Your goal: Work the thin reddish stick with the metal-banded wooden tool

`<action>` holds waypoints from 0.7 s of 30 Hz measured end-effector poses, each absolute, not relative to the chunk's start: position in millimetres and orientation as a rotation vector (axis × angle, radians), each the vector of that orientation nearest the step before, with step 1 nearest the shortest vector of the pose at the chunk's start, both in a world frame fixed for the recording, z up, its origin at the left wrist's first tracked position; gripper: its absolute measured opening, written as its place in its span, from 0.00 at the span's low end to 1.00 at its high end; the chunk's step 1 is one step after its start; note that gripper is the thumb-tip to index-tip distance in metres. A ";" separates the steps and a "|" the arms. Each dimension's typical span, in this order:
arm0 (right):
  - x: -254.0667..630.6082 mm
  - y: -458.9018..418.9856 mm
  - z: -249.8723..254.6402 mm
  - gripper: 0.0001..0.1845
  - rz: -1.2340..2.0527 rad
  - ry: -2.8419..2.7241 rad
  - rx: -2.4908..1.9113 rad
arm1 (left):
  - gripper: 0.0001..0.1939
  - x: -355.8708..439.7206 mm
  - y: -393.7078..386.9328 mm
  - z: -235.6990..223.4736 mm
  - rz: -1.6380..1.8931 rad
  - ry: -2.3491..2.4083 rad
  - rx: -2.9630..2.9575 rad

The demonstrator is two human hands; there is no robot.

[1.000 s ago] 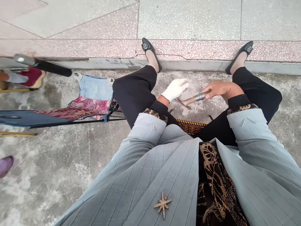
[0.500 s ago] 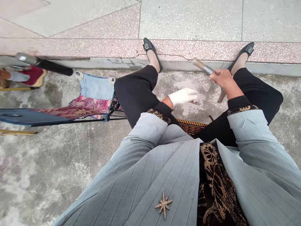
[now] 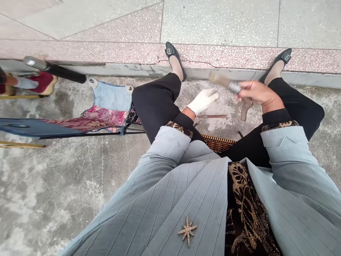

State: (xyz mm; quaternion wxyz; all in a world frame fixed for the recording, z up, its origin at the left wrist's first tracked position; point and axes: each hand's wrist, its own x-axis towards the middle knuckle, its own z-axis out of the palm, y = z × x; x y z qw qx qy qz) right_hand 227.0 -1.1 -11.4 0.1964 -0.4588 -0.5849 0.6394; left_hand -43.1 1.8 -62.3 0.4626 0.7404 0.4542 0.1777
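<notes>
Two hands are working over a patch of rough concrete (image 3: 222, 101) between the seated person's knees. The bare right hand (image 3: 258, 93) is clamping its grip around a wooden-handled tool (image 3: 222, 80) at the tool's silver metal band (image 3: 235, 86), and is holding it raised above the ground, with the wooden end pointing toward the space between the feet. A blurred wooden piece (image 3: 246, 110) is hanging below the fist; I cannot tell whether it belongs to the tool. The left hand (image 3: 204, 101), in a white cloth glove, is staying open and empty, its fingers lying together; I cannot tell whether it is touching the concrete. A thin reddish-brown rod (image 3: 211, 116) is lying flat on the concrete just below the gloved fingertips, apart from both hands.

The step in hand, as I judge it, is the handling of the raised tool above the rod, and reaching the rod from this position would call for the gloved hand closing around it. A woven rattan seat edge (image 3: 218, 143) is showing beneath the person, a patchwork fabric chair (image 3: 108, 97) is standing to the left, and another person's red shoe (image 3: 44, 83) is resting beyond it.
</notes>
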 end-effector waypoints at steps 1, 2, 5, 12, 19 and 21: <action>229.1 0.6 -10.9 0.25 1.632 -1.484 -1.307 | 0.15 -41.6 0.9 -62.9 0.426 1.113 1.813; 231.3 3.2 -13.2 0.25 1.504 -1.366 -1.329 | 0.15 -39.8 -0.6 -63.6 0.393 1.097 1.809; 238.3 12.7 -32.8 0.21 1.308 -1.183 -1.489 | 0.14 -33.9 -6.0 -64.4 0.214 0.944 1.805; 237.4 18.1 -57.6 0.10 0.877 -1.717 -2.168 | 0.14 -32.5 -11.2 -55.3 0.150 0.770 1.840; 227.4 12.4 -54.7 0.13 1.148 -2.476 -2.178 | 0.14 -41.4 -7.3 -50.1 0.304 0.933 1.918; 228.8 8.3 -45.6 0.15 1.691 -2.497 -1.866 | 0.13 -45.6 -1.9 -50.7 0.373 1.077 1.919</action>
